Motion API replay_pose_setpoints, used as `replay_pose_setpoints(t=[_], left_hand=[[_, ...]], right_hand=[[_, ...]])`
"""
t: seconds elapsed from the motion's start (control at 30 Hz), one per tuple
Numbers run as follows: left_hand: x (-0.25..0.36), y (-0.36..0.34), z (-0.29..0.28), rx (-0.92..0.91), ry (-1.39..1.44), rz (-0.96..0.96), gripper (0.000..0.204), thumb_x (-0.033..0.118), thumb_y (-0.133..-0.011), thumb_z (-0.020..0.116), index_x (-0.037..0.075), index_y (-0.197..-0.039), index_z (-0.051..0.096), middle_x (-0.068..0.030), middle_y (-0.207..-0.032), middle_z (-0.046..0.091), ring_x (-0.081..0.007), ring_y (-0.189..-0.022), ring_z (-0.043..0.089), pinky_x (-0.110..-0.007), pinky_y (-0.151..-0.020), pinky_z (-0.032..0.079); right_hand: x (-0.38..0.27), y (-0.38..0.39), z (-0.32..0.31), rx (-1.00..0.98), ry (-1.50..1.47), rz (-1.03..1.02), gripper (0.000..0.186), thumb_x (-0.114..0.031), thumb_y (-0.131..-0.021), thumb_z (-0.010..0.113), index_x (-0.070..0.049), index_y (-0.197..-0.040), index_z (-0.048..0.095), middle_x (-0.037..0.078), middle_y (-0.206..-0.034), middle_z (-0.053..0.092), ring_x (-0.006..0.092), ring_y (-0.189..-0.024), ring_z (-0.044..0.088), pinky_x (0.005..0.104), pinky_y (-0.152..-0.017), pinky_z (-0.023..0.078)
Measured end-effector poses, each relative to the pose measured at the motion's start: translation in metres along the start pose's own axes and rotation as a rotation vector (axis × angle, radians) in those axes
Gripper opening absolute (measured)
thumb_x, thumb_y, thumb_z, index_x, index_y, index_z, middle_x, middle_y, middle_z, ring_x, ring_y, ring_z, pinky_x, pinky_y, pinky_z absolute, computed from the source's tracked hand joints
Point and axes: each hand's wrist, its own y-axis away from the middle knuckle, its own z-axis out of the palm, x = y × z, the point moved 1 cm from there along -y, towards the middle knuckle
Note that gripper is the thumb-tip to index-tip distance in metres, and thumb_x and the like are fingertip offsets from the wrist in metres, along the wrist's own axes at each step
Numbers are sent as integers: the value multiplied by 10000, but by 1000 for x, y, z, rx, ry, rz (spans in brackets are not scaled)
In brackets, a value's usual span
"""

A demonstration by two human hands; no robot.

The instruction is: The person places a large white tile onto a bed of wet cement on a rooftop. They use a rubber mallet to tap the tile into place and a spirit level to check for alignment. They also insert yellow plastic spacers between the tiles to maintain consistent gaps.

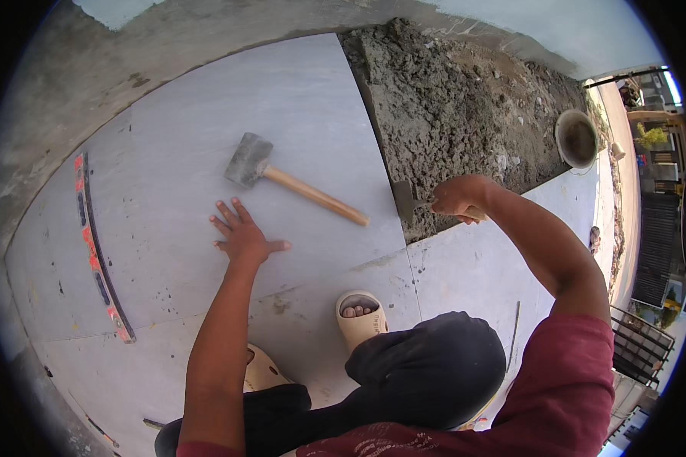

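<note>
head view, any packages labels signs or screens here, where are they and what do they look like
No packages, signs or screens.
Spirit level: lies on the grey tile at the left, long and thin, black with orange-red label patches.
Sandal: on the near tile, cream, with a small dark mark on its side.

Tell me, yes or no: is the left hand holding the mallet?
No. The left hand lies flat on the tile, apart from the mallet, which lies loose just beyond its fingers.
</note>
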Motion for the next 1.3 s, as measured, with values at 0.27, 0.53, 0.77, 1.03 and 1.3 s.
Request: replay_pose_setpoints(t=[0.27,0.53,0.77,1.03,1.3], left_hand=[[3,1,1,15,-1,-10,1556,623,-551,898,58,-1569,-134,-255,-1619,-190,-503,-1493,-72,-707,-1105,262],[-7,-5,13,88,20,0,1567,645,-520,896,93,-1579,-117,-215,-1637,-166,-466,-1506,-57,-706,-1095,288],[-5,2,6,58,39,7,1534,590,-553,910,59,-1578,-101,-246,-1627,-171,-484,-1501,-60,-697,-1125,233],[-1,-2,6,43,7,-23,1585,633,-510,903,78,-1572,-135,-229,-1631,-173,-480,-1502,-56,-700,-1108,271],[-4,3,6,45,-5,-21,1553,636,-539,892,83,-1577,-122,-218,-1636,-168,-460,-1510,-47,-679,-1125,264]], right_hand=[[3,-53,192,839,-460,-43,369,-357,-964,595,-54,-1116,449,265,-839,672,472,-798,668,565,-694,528],[27,-92,184,1062,-429,39,308,-344,-965,584,-78,-1070,469,223,-832,674,441,-740,669,538,-643,535],[29,-59,164,996,-604,-8,336,-356,-959,596,-43,-1043,510,278,-820,676,496,-810,643,585,-694,496],[-3,-72,138,1105,-645,-131,304,-324,-977,564,-38,-1048,487,277,-813,667,510,-765,634,576,-662,504],[8,-89,107,1102,-263,63,308,-351,-989,544,-73,-1078,443,228,-845,680,446,-743,685,548,-635,545]])
